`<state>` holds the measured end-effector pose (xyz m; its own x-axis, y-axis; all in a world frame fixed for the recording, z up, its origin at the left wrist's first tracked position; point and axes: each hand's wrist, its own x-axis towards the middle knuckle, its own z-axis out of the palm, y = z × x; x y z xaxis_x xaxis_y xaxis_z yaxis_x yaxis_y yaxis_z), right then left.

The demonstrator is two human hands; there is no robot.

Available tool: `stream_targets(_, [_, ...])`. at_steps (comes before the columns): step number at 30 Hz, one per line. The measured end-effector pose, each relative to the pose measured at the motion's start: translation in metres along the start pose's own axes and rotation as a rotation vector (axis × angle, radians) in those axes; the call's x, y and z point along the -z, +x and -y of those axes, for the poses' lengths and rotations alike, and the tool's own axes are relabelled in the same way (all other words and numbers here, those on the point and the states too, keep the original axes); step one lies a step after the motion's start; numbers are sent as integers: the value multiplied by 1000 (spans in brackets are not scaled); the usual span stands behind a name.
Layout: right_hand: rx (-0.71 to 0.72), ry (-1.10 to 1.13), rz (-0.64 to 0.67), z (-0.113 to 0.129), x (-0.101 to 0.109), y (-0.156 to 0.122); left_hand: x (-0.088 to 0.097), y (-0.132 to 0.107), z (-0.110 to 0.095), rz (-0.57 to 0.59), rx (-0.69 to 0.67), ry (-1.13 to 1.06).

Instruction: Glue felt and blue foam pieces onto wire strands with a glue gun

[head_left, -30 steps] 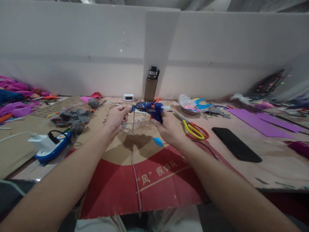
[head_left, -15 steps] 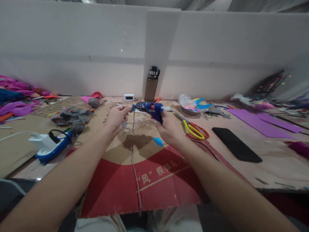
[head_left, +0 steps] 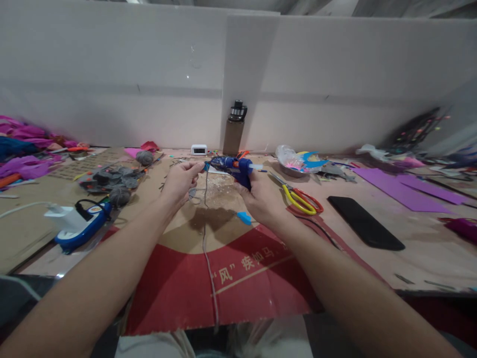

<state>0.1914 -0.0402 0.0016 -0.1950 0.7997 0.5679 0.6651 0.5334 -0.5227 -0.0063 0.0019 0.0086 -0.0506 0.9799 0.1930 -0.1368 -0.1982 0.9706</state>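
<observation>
My right hand (head_left: pixel 261 196) is wrapped round the grip of a blue glue gun (head_left: pixel 233 168), whose nozzle points left. My left hand (head_left: pixel 181 181) pinches a small blue piece right at the nozzle tip, fingers closed. A thin grey cord (head_left: pixel 208 258) hangs down from the pinch and trails toward me over the red and brown cardboard sheet (head_left: pixel 231 283). A small light-blue scrap (head_left: pixel 244 218) lies on the cardboard under my right wrist.
Yellow and red scissors (head_left: pixel 300 200) and a black phone (head_left: pixel 364 228) lie to the right. A brown bottle (head_left: pixel 233 130) and a white clock (head_left: pixel 198 149) stand at the back wall. Grey yarn balls (head_left: pixel 118 185) and a blue power strip (head_left: pixel 80 226) sit on the left; purple sheets (head_left: pixel 402 188) far right.
</observation>
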Motion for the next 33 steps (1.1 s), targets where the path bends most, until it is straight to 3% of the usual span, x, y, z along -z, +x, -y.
stream_targets(33, [8, -77, 1, 1, -3, -3, -1, -2, -3, -32, -72, 37])
